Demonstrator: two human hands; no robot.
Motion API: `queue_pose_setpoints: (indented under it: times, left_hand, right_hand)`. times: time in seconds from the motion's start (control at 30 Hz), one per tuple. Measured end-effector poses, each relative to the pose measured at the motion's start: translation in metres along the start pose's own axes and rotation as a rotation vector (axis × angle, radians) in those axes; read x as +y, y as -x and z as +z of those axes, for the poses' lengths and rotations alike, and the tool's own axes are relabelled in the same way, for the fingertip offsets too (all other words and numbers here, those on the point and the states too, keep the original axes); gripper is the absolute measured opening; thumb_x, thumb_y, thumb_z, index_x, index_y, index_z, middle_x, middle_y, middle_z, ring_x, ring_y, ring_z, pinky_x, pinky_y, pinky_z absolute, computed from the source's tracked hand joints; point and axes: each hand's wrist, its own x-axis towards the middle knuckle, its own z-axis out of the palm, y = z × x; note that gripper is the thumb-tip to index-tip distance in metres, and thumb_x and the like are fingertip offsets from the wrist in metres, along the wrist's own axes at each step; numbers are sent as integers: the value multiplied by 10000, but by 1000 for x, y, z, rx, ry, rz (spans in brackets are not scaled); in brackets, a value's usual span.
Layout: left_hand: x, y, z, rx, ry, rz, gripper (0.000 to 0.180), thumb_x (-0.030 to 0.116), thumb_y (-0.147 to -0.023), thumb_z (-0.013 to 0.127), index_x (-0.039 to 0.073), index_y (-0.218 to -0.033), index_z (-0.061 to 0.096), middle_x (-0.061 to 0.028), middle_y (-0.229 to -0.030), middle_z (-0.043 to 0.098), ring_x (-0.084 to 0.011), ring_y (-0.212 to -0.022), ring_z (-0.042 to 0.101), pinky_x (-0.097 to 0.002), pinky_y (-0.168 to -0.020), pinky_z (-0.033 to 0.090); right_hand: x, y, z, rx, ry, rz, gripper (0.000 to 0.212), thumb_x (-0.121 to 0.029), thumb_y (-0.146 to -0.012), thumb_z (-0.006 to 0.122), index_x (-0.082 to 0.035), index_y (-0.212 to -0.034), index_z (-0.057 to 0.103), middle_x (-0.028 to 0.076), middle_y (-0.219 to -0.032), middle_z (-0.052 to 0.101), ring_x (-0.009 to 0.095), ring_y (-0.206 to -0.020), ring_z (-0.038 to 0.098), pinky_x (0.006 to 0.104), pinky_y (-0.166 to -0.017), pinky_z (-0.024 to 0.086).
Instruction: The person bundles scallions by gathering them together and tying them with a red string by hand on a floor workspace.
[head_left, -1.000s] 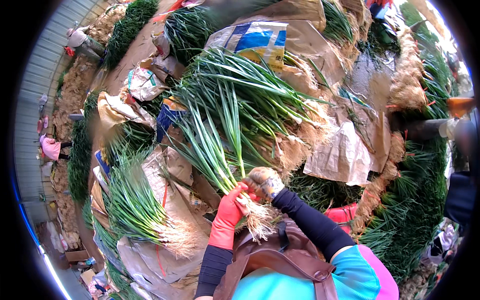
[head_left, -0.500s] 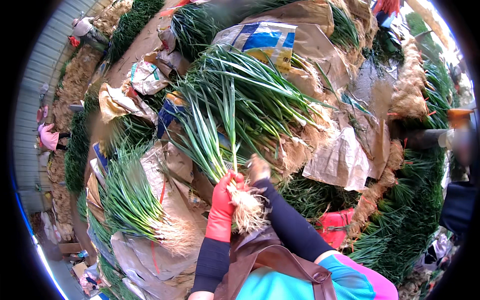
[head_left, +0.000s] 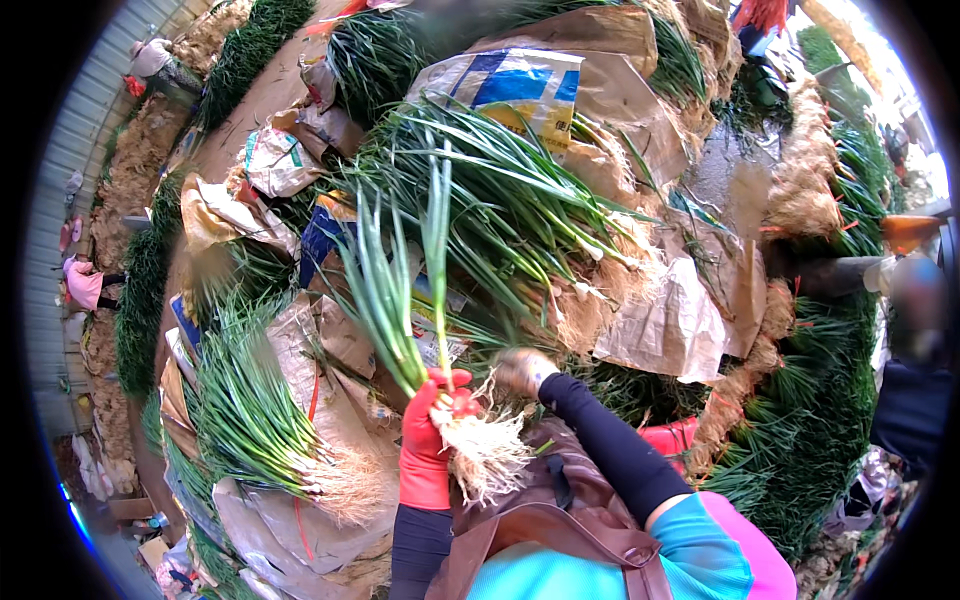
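Between the left hand [head_left: 428, 420] and the right hand [head_left: 524, 373] a gap can now be seen, whereas a second ago the two were brought together at the base of a small bunch of green onions [head_left: 402, 345]. That bunch is borne by the left hand alone, its red-gloved fingers wrapped tightly round the lower stalks, just left of and in front of the brown apron [head_left: 560, 525]. The right hand is blurred by motion and set just right of the grip, near some stray root strands; whether anything is pinched in it cannot be told. The bunch has been shifted slightly nearer and to the left, and its leaves are pointed more directly toward the far side, with one stalk standing a little apart on the right. Its pale roots [head_left: 485, 455] are hung fully exposed on the near side, so the root end is judged to be what is being worked on, with the grip firm enough for one hand. On the far side the large heap of green onions [head_left: 480, 200] is left undisturbed, and at left a smaller pile [head_left: 250, 400] is laid on brown sacking [head_left: 300, 345], roots toward the near right, likewise unchanged.
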Motion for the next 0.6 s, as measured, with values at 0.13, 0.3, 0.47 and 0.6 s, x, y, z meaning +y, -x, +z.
queue_pose_setpoints:
  times: [0.13, 0.3, 0.47, 0.6]
  left_hand:
    - [18, 9, -31, -50, 198, 207, 251, 257, -906, 467, 131, -1106, 551, -175, -1127, 556, -115, -614, 485, -322, -655, 459]
    - [34, 3, -44, -181, 309, 277, 293, 247, -917, 450, 182, -1190, 534, -139, -1251, 492, -87, -670, 469, -253, -652, 411]
    - [76, 36, -45, -455, 247, 403, 356, 252, -938, 398, 169, -1282, 431, -164, -1340, 395, -75, -663, 470, -237, -603, 388]
    - [78, 54, -39, 0, 133, 487, 516, 245, -924, 408, 231, -1401, 212, -159, -1378, 339, -97, -698, 505, -258, -562, 432]
  right_hand:
    - [-31, 4, -48, 11, 9, -59, 382, -361, -784, 620, -92, -1051, 574, 148, -988, 605, 293, -922, 591, 379, -806, 473]
    - [-31, -54, -64, 355, 755, 333, 423, -293, -769, 606, -55, -1102, 500, 161, -1127, 531, 302, -911, 602, 401, -749, 488]
    - [-106, -38, -76, 171, 550, 193, 472, -303, -746, 634, -19, -1084, 469, 156, -966, 582, 315, -918, 587, 404, -794, 468]
    - [-77, -24, -79, 325, 200, 96, 606, -465, -807, 566, -64, -1242, 438, 180, -1125, 560, 313, -1024, 560, 381, -891, 429]
